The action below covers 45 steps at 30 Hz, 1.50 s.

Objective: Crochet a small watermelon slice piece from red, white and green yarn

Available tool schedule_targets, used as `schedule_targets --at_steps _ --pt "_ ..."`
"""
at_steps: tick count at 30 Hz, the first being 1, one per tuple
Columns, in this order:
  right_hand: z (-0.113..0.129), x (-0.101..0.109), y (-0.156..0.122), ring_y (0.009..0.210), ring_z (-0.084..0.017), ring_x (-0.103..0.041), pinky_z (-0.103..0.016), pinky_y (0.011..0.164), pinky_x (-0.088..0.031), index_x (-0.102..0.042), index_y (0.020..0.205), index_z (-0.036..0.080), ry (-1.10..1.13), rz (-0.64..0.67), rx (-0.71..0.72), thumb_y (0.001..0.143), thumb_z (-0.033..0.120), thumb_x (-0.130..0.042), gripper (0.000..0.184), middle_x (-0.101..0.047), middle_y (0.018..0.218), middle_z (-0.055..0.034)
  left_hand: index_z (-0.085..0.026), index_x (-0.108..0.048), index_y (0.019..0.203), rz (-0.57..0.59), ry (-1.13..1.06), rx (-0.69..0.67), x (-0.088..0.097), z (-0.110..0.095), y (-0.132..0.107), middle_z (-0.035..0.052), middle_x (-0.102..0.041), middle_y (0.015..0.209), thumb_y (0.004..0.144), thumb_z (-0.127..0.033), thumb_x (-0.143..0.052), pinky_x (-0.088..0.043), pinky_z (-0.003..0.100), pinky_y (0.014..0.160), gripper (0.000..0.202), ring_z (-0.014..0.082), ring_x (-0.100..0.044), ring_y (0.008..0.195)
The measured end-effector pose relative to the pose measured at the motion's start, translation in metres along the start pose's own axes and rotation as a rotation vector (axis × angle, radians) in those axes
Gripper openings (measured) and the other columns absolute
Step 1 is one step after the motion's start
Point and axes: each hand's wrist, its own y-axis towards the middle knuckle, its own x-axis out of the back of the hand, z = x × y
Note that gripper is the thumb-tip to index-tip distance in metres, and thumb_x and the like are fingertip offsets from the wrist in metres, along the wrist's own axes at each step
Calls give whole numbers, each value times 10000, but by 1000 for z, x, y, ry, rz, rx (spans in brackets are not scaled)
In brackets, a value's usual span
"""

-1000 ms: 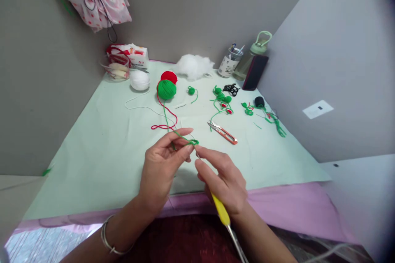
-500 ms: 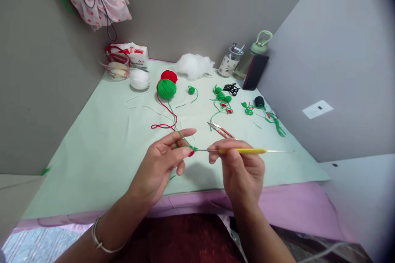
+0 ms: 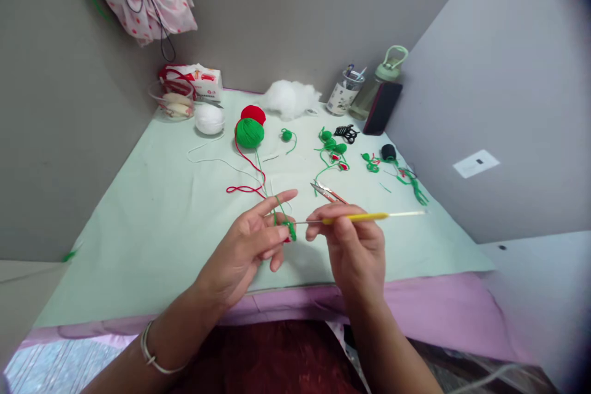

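Between thumb and fingers, my left hand (image 3: 252, 243) pinches a small green and red crochet piece (image 3: 292, 231). Green yarn loops over its raised index finger and runs back to the green yarn ball (image 3: 250, 133). My right hand (image 3: 353, 243) is closed round the yellow handle of a crochet hook (image 3: 364, 217), held nearly level. The hook's thin metal tip meets the green stitches; the exact loop is too small to make out. Behind my right hand lie orange-handled thread snips (image 3: 329, 192) with their blades pointing left.
A red yarn ball (image 3: 253, 114), white yarn ball (image 3: 209, 119) and white stuffing (image 3: 292, 100) sit toward the back. Several small green crochet pieces (image 3: 330, 144) lie right of centre. A pen cup (image 3: 344, 93), bottle (image 3: 369, 95) and phone (image 3: 383, 109) stand at back right.
My right hand and the hook have shifted left, and the hook's back end has risen slightly. The green piece has turned, showing more below the hook. Yarn now crosses my left index finger higher up.
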Motion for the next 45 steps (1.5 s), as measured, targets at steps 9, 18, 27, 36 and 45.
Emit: schedule_targets --at_steps 9,18,27,36,45 --pt "-4 -1 4 635 -122 -650 -251 601 -567 -782 899 230 171 -20 -208 963 396 -730 185 -724 781 -11 -265 -820 1175 -21 62 -97 -2 9 2 -8 -627 826 800 -183 -864 -461 142 514 387 63 -520 625" --pt "-12 -5 -15 959 -193 -741 -337 813 -617 -773 1239 313 -587 57 428 978 66 -643 382 -791 1118 -64 -258 -816 1187 -212 53 -192 -9 15 3 -32 -630 803 801 -240 -896 -486 149 562 394 41 -505 598" --pt "-7 -2 -4 689 -149 -683 -329 691 -600 -792 1064 276 -352 -54 214 1038 139 -560 271 -756 868 -19 -221 -826 1166 -210 -55 -104 -2 10 5 -46 -583 756 752 -192 -912 -484 150 583 424 31 -461 579" --pt "-12 0 -7 827 -170 -703 -337 772 -578 -810 1055 288 -440 -88 301 995 125 -632 248 -774 948 -35 -196 -834 1151 -172 -124 13 -3 9 7 -18 -631 774 732 -235 -931 -522 197 712 432 68 -554 677" --pt "-14 -9 -1 748 -149 -648 -311 687 -552 -817 1024 278 -167 -20 67 1028 272 -637 181 -785 981 -40 -290 -806 1215 -159 119 -119 -5 12 2 -9 -696 888 834 -273 -858 -435 253 907 385 129 -594 903"
